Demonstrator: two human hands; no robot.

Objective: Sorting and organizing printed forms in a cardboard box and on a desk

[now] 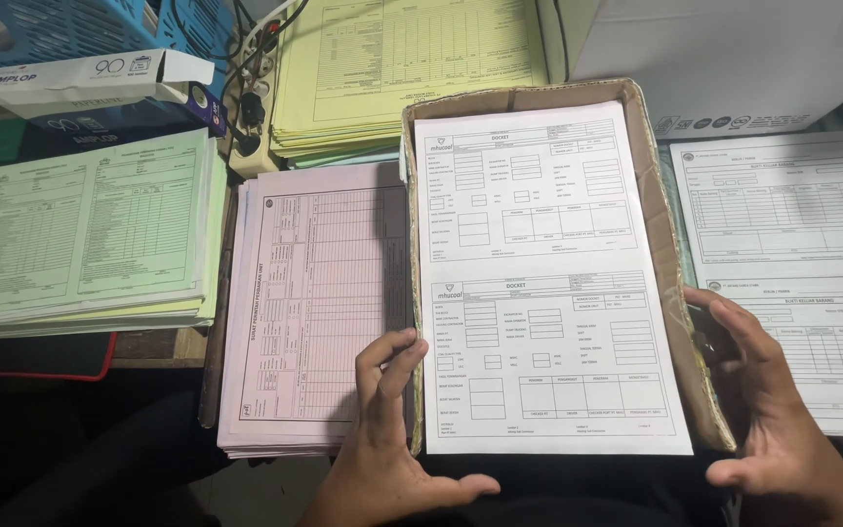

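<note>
Cardboard tray (680,322) of white forms (548,283), on bench between pink stack (314,303) and white sheets (792,263), flanked by left hand (382,439) and right hand (773,410), both grips released, apparently squaring up; next, closing on walls.

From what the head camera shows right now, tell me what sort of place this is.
Probably an office or print-shop desk for sorting paperwork. Stacks of printed forms cover it: green, pink and yellow. Both hands, left and right, flank a cardboard tray of white forms.
</note>
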